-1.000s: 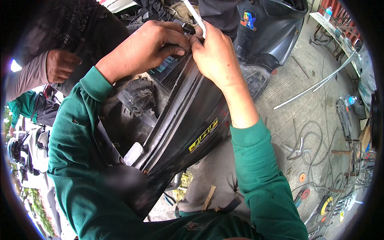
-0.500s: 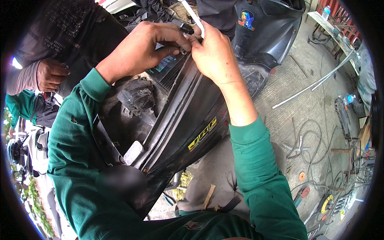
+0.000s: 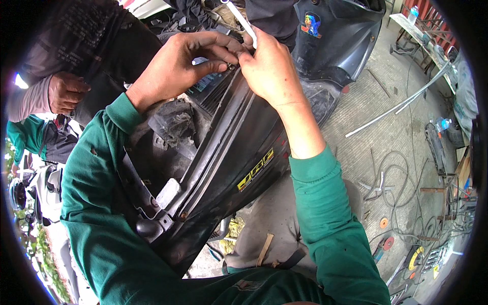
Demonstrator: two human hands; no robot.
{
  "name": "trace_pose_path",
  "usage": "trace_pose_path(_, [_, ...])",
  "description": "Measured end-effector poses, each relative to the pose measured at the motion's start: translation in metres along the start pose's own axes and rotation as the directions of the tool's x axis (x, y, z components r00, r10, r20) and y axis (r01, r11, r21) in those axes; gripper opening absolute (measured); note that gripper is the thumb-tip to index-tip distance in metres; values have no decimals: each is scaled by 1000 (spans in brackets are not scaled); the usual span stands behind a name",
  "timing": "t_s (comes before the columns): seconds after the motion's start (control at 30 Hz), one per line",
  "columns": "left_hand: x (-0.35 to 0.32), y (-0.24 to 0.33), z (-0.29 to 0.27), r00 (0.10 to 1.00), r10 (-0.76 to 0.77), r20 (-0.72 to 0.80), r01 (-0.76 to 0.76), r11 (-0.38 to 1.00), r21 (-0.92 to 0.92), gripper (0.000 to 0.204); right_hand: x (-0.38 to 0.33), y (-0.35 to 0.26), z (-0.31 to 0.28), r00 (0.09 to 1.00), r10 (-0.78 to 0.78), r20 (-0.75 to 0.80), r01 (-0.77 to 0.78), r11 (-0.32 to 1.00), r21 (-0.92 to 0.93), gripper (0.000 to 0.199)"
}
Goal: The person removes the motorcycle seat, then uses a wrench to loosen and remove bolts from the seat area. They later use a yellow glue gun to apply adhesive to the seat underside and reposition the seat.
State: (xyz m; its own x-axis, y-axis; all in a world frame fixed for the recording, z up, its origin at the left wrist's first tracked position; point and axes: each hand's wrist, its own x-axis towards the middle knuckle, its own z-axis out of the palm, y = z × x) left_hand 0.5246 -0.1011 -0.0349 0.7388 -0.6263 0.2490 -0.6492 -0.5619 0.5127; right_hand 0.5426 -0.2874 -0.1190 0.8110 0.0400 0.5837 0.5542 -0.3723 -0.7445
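Pinching something tiny at the top edge of the black scooter panel (image 3: 239,152), my left hand (image 3: 178,66) curls its fingers shut there. My right hand (image 3: 272,71) is closed around a thin white stick (image 3: 243,23) that pokes up. I think I am working on a small fastening. Next I need steady, careful fingers. Another person's hand (image 3: 66,92) rests nearby.
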Motion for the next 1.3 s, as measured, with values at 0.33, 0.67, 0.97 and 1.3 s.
trace_pose_path(0.33, [-5, 2, 10, 978, -58, -200, 119, 945, 305, 22, 3, -2, 0, 999, 35, 29, -38, 996, 83, 29])
trace_pose_path(0.67, [-1, 2, -1, 980, 187, -74, -166, 960, 226, 16, 2, -1, 0, 1000, 21, 7, -22, 999, 27, 30])
trace_pose_path(0.97, [4, 8, -2, 975, 210, 69, -220, 898, 381, 11, 3, 3, 2, 1000, 23, 10, -24, 999, 40, 29])
trace_pose_path(1.3, [3, 4, -1, 984, 170, 45, -173, 886, 429, 19, 4, 0, 1, 994, 88, 69, -92, 994, 52, 26])
